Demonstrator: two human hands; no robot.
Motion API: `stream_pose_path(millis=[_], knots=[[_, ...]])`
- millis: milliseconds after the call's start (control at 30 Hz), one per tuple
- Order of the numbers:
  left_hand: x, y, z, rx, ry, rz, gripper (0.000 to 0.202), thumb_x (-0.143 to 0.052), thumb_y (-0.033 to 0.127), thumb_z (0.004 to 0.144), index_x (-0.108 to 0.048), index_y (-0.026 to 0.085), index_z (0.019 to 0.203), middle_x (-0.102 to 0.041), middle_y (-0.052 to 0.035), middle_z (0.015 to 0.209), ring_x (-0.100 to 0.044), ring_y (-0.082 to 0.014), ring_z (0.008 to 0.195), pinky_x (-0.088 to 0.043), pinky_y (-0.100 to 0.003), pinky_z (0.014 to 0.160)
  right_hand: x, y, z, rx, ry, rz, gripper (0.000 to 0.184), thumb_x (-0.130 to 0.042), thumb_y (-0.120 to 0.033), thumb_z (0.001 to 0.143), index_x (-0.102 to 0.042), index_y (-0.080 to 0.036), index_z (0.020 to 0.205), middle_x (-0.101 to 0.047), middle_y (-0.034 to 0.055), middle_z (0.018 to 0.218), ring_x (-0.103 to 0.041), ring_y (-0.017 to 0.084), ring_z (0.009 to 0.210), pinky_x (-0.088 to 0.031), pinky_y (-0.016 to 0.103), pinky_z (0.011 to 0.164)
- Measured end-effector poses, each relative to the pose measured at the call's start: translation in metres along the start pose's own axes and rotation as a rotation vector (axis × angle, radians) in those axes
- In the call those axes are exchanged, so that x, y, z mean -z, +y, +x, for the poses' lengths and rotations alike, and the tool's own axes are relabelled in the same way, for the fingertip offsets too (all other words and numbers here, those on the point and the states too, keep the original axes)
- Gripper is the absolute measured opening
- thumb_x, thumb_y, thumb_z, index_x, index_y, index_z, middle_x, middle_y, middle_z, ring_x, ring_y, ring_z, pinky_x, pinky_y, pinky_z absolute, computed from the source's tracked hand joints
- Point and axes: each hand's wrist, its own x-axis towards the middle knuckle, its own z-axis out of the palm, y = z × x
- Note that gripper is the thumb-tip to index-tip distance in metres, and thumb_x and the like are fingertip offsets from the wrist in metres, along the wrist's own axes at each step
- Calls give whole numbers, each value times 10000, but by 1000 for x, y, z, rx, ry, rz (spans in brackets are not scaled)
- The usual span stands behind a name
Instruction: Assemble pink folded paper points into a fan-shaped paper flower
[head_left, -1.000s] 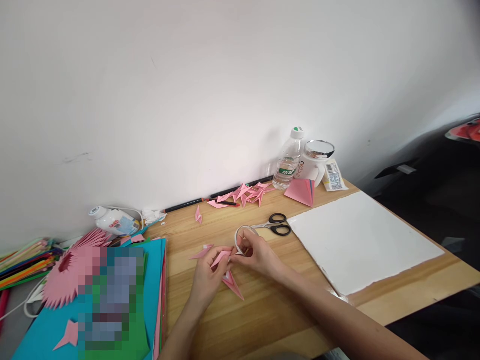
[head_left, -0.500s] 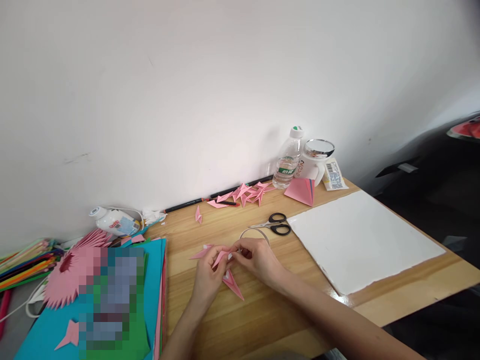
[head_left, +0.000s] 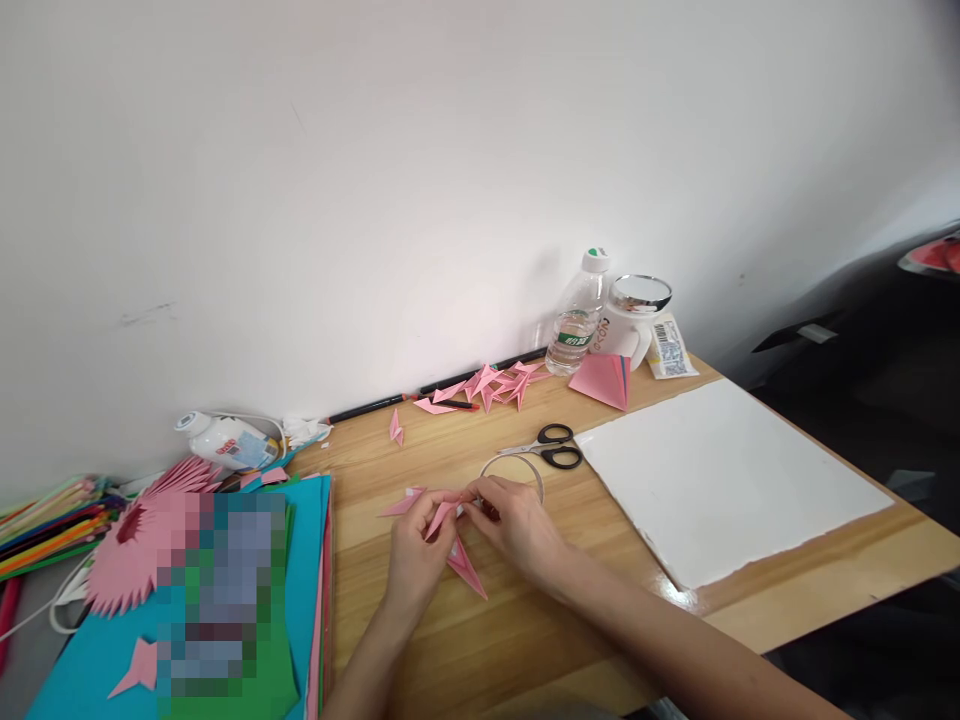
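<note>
On our pale wooden desk (head_left: 540, 610), left hand (head_left: 417, 548) and right hand (head_left: 519, 524) both pinch a small folded pink paper point (head_left: 442, 514) just beside the clear tape ring (head_left: 512, 459), a join we judge needs firm, careful pressing next.

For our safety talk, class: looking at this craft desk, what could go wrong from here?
1. The scissors lie just beyond the right hand, so a careless reach might catch the blades.
2. The small pink paper piece pinched in the left hand could crease or tear if pressed too hard.
</note>
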Motion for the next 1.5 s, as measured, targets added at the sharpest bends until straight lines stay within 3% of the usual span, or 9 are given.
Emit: stream_pose_path(millis=[267,467,667,900,1100,1333,1500], knots=[[-6,7,-2,-11,84,-19,98,-600,191,680,-641,173,768,-679,-13,725,-629,-158,676,-487,-234,643,-7,1,-2,1,12,9,89,-511,-104,774,-571,-168,768,-638,42,742,-564,143,617,-397,232,564],[-8,2,-3,-84,163,37,111,-567,148,667,-650,156,740,-652,7,652,-624,-141,621,-478,-206,573,-11,2,-2,43,96,38,87,-528,-125,762,-601,-171,750,-615,3,631,-518,107,521,-384,205,517],[-13,-1,-6,-144,251,41,116,-582,144,659,-666,154,737,-696,-15,712,-652,-152,659,-504,-220,614,-14,-2,-4,92,217,97,114,-509,-152,772,-611,-162,721,-605,9,616,-500,93,490,-387,194,482],[-16,8,-10,-162,339,-73,89,-628,154,640,-677,155,714,-727,-39,743,-681,-183,731,-537,-237,665,-15,-11,-4,-25,306,292,106,-551,-179,751,-622,-162,674,-573,-11,569,-467,80,474,-389,178,462],[-18,9,-11,-79,375,-170,82,-659,189,640,-680,147,707,-726,-36,738,-681,-173,705,-540,-213,636,-15,-13,-5,-141,277,464,112,-583,-227,743,-631,-162,665,-573,-11,566,-463,77,464,-370,180,437],[-14,10,-8,-11,402,-214,156,-702,237,617,-674,136,732,-723,-32,709,-679,-172,645,-547,-225,597,-16,-14,1,-350,222,957,191,-673,-342,679,-600,-165,681,-620,-2,567,-567,117,483,-463,224,477],[-7,9,-3,77,258,-412,214,-709,238,622,-658,130,800,-738,-71,799,-693,-215,756,-556,-316,734,1,-8,10,-389,308,1032,248,-716,-363,648,-576,-163,696,-598,-15,542,-540,101,468,-426,200,439]])
